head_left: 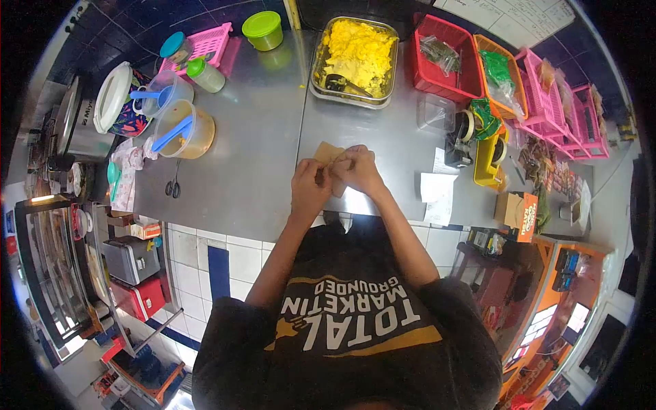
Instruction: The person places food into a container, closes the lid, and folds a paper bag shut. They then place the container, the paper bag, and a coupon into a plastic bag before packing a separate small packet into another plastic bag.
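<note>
A small brown piece, like folded paper or card (pixel 329 151), is between my two hands at the front of the steel table (pixel 253 137). My left hand (pixel 310 183) grips its left side with bent fingers. On the other side, my right hand (pixel 359 169) is closed, its fingertips pinching the piece near its middle. The fingers cover much of it, so its exact shape is hidden. Beyond my hands stands a clear container (pixel 391 87) of yellow, crumbly food (pixel 355 51), with a black spoon (pixel 348 85) lying in it.
Scissors (pixel 173 188), a tub with a blue handle (pixel 205 133) and a green-lidded tub (pixel 262 31) are on the left. To the right lie papers (pixel 437 195), a yellow tape dispenser (pixel 486 160), a red basket (pixel 427 75) and an orange box (pixel 526 217).
</note>
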A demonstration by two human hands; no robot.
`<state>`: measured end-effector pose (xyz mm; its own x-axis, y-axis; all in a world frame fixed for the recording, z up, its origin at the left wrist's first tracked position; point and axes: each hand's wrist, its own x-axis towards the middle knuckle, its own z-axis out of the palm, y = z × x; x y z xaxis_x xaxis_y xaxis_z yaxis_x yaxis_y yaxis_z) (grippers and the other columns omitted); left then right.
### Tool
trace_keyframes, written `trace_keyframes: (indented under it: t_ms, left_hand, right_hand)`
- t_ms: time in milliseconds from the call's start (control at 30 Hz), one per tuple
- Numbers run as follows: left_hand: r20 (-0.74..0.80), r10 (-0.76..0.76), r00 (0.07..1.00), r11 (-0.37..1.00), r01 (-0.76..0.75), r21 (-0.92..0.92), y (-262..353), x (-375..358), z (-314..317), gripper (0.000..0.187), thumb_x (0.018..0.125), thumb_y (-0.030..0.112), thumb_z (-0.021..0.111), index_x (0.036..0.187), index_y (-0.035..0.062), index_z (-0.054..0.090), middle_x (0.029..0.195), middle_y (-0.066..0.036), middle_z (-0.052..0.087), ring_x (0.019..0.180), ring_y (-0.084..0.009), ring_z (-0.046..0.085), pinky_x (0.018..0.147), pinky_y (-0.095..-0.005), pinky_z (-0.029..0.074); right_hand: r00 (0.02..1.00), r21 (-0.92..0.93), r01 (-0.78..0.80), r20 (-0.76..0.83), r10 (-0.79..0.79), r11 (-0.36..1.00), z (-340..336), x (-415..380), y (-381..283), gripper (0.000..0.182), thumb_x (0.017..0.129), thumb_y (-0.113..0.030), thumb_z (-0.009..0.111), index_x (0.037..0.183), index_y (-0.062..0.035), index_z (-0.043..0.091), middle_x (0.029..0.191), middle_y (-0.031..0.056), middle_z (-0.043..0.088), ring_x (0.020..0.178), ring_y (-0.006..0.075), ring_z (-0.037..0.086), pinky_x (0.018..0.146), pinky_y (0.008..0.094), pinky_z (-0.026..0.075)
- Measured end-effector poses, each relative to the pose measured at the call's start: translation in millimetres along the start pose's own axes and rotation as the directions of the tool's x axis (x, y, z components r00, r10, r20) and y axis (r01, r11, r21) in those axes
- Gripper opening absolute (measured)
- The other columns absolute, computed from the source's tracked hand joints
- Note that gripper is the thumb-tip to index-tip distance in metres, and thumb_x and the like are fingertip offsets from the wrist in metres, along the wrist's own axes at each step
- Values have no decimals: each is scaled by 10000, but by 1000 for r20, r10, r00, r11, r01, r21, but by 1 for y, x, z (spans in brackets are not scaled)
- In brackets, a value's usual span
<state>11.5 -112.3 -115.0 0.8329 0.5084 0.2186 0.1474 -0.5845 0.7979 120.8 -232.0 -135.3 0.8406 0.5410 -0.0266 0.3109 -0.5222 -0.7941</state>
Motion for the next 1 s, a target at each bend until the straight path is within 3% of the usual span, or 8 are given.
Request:
trace_keyframes:
  t_ms: [233, 333, 433, 533, 633, 800, 900, 1000]
  left_hand:
    - [38, -9, 999, 1000, 10, -27, 4, 3, -3, 148, 818, 63, 671, 940, -8, 627, 946, -158, 603, 868, -346, 624, 775, -425, 515]
    - [14, 102, 995, 989, -103, 108, 6, 6, -4, 90, 825, 38, 663, 892, -15, 634, 911, -164, 621, 758, -296, 659, 695, -389, 532]
    - [56, 40, 998, 998, -42, 39, -5, 10, -3, 97, 826, 41, 661, 899, -18, 638, 894, -162, 623, 749, -298, 654, 707, -393, 531]
    - [208, -153, 966, 988, 155, 8, -9, 15, -9, 130, 845, 134, 648, 897, 16, 639, 925, -154, 622, 897, -375, 626, 805, -461, 506]
    - [249, -238, 939, 969, 213, 123, -4, 24, -10, 143, 846, 168, 646, 888, 32, 646, 904, -151, 629, 887, -361, 633, 793, -461, 504]
    - [185, -226, 956, 968, 198, 156, -1, 22, -5, 142, 839, 179, 645, 871, 41, 640, 898, -141, 638, 860, -351, 635, 759, -463, 499]
    - [125, -218, 968, 969, 199, 147, 2, 14, 0, 143, 836, 180, 644, 879, 44, 632, 897, -135, 639, 844, -352, 636, 744, -459, 500]
    - [53, -172, 984, 975, 162, 155, 2, 7, 6, 158, 834, 189, 659, 886, 41, 633, 809, -144, 626, 770, -356, 626, 689, -455, 485]
  right_hand:
    - [987, 72, -140, 86, 134, 988, -4, 2, -6, 216, 700, -293, 811, 870, -163, 788, 1089, 186, 644, 1079, 377, 578, 953, 451, 499]
    - [992, 13, -106, 65, 105, 994, -1, 2, -2, 216, 699, -280, 819, 857, -139, 781, 1079, 192, 649, 1077, 384, 582, 941, 457, 503]
    - [995, 7, -65, 70, 65, 998, -2, 6, -1, 210, 714, -268, 818, 852, -115, 774, 1063, 194, 653, 1078, 386, 578, 934, 461, 500]
    - [995, 51, -35, 90, 30, 998, -4, 2, -1, 199, 741, -257, 803, 853, -96, 769, 1093, 198, 640, 1100, 382, 561, 935, 462, 490]
    - [998, 143, -15, 66, 6, 990, 5, 4, 11, 190, 766, -251, 779, 854, -83, 766, 1096, 208, 636, 1104, 376, 552, 941, 461, 481]
    - [998, 86, 4, -65, 2, 996, 20, 3, 16, 185, 778, -249, 748, 860, -84, 770, 1005, 211, 667, 1055, 367, 582, 922, 455, 489]
    - [992, 113, -42, -114, 55, 993, 19, 1, 5, 167, 774, -239, 752, 827, -81, 766, 958, 209, 688, 1003, 370, 623, 894, 449, 508]
    - [961, 185, -273, 95, 260, 944, 2, -2, -9, 169, 796, -201, 729, 804, -32, 738, 894, 162, 705, 910, 303, 646, 779, 388, 525]
